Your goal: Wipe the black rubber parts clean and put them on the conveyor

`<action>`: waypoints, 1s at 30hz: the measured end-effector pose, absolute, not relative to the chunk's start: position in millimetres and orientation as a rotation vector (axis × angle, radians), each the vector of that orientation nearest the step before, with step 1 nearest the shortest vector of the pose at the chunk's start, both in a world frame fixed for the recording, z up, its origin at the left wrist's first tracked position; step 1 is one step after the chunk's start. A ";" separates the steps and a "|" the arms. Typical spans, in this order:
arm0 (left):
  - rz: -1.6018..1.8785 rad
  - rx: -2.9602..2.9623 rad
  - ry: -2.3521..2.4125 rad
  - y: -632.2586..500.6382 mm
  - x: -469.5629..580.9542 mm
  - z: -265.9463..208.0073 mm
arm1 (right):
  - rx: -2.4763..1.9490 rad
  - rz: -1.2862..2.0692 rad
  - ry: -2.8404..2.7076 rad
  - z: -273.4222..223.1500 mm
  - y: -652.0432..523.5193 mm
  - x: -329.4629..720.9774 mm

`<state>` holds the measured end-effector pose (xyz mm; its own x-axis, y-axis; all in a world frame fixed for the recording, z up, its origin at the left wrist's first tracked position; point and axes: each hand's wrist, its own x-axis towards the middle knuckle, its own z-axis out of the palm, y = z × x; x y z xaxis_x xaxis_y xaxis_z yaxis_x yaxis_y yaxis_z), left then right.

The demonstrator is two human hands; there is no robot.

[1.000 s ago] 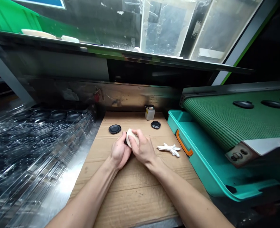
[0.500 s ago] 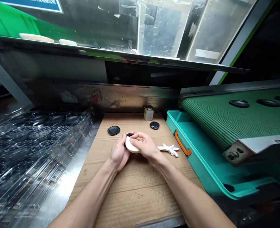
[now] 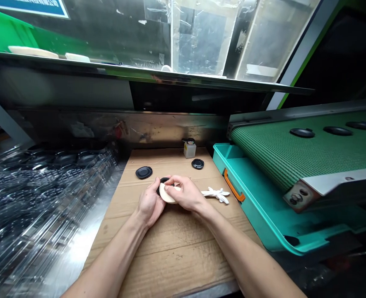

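My left hand (image 3: 150, 203) is closed around a black round part (image 3: 163, 180), mostly hidden behind the pad and fingers. In my right hand (image 3: 187, 193) a cream-white round pad (image 3: 167, 196), like a powder puff, is pinched and held against the black part. Both hands are together above the cardboard sheet (image 3: 170, 256). Just right of my right hand lies a white glove-like, fingered piece (image 3: 217, 194). Beyond the hands are two more black round parts, one at left (image 3: 143, 172) and one at right (image 3: 198, 164).
A small bottle (image 3: 189, 149) stands at the cardboard's back. Clear trays of black parts (image 3: 46, 182) fill the left. At right, a teal bin (image 3: 257, 219) with an orange handle sits under a green conveyor belt (image 3: 273, 153) carrying several black parts. A metal shelf (image 3: 170, 78) crosses overhead.
The view has shifted slightly, so the scene sits a little further left. My right hand still holds the pad against the black part, with small finger movement. Parts on the conveyor appear slightly shifted.
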<state>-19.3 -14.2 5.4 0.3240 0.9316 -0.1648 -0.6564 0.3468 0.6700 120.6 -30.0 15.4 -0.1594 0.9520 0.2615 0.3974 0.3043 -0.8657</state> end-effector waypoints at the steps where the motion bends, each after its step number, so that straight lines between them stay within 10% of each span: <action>1: 1.104 0.529 0.601 -14.3 -20.4 5.9 | -1.227 0.856 -1.773 17.0 -30.9 123.4; 13: 1.100 0.482 0.587 -13.7 -15.6 10.5 | -1.750 -0.014 -1.870 16.5 -36.0 105.1; 30: 1.126 0.441 0.613 -8.0 -19.0 8.9 | -1.761 -0.003 -1.873 6.7 -34.5 95.3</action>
<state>-19.0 -8.0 8.9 0.2968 0.9270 -0.2295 -0.6959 0.3745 0.6128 95.3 -34.5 6.7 0.0225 0.9182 0.3954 0.9195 0.1362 -0.3686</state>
